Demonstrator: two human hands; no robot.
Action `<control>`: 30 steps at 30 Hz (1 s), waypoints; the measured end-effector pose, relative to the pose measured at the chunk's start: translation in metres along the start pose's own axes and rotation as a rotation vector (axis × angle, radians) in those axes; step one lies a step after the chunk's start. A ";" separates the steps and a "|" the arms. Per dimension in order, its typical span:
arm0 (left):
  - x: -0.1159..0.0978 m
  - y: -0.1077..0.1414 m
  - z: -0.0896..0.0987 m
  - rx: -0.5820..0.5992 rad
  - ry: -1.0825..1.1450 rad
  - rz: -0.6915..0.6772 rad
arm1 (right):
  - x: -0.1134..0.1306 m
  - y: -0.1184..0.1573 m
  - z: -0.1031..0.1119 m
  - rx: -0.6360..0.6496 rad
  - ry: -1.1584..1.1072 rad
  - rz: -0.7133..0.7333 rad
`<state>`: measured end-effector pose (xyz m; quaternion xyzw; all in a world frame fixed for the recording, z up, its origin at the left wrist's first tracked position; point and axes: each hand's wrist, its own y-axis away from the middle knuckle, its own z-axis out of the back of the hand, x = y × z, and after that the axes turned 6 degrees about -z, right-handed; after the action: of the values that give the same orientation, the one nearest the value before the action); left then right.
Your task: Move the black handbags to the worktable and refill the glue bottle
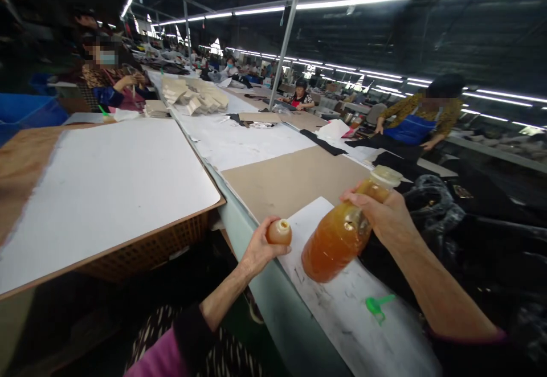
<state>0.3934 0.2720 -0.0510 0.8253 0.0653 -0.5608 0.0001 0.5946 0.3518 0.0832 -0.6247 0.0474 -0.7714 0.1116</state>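
A small squeeze bottle with an uncapped mouth is wrapped by the fingers of my left hand, just over the table's near edge. My right hand grips a large clear plastic bottle round its neck. Amber liquid fills much of this bottle, which leans with its pale mouth up to the right. A gap separates the two bottles. Below my right hand, a green nozzle cap lies on the stained white sheet.
Brown board covers the table ahead. A white-topped board is at left over an orange crate. Stacked beige pieces lie farther back. Black material and clear plastic crowd the right side. Co-workers stand beyond.
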 end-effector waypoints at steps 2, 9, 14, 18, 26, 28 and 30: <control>0.009 -0.009 -0.008 -0.012 -0.058 -0.022 | -0.003 -0.002 0.002 -0.012 -0.029 0.010; 0.042 -0.039 -0.027 -0.017 -0.249 -0.054 | -0.010 -0.006 0.004 -0.104 -0.008 0.039; 0.050 -0.050 -0.029 0.036 -0.328 -0.052 | -0.010 0.000 0.008 -0.113 -0.009 0.042; 0.049 -0.049 -0.024 0.032 -0.498 -0.090 | -0.005 0.005 0.009 -0.064 -0.015 0.032; 0.044 -0.047 -0.010 0.050 -0.848 -0.115 | -0.019 0.011 0.004 -0.131 -0.085 0.038; 0.044 -0.046 -0.009 0.075 -0.881 -0.129 | -0.019 0.014 0.006 -0.104 -0.087 0.028; 0.044 -0.044 -0.008 0.095 -0.925 -0.150 | -0.016 0.020 0.012 -0.046 -0.113 0.010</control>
<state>0.4126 0.3211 -0.0856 0.4809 0.0924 -0.8705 -0.0491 0.6116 0.3367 0.0666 -0.6696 0.0618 -0.7329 0.1037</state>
